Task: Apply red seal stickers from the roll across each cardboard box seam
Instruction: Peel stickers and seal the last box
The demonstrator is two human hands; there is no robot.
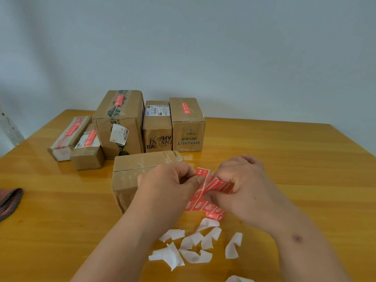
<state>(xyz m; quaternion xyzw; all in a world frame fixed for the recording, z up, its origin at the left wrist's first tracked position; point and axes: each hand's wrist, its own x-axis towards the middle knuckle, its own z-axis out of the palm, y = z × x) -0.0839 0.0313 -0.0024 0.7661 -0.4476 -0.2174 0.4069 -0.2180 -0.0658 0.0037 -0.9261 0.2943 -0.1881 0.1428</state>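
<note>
Noted a dark striped cloth [9, 201] at the near left edge of the wooden table [284, 159], well apart from the work.

Counted five cardboard boxes in the far row. Saw a red seal already on top of the long flat box [67, 137], the small box [87, 149] touching it, the tall box with dark printed tape [120, 123] and, at the right end, the HYNAUT box [188, 125]. Found no red seal on what showed of the box with the shipping label [157, 127] between the last two. Judged the row as pushed back to keep finished work clear of the near space.

Found a sixth, unsealed box [130, 176] pulled nearest, its taped seam bare, probably the next to be sealed. Could not tell what any box held, all being closed.

Saw the left hand [168, 184] just in front of that box, fingers pinched narrow on the end of one red sticker [202, 173]. Saw the right hand [244, 184] closed on the sticker strip [219, 185], with the rest of the strip trailing down toward the table. Judged the hands as pulling against each other to peel a sticker free.

Noted torn white backing scraps [191, 245] littering the table nearest the camera, below both hands, seemingly dropped where peeled.
</note>
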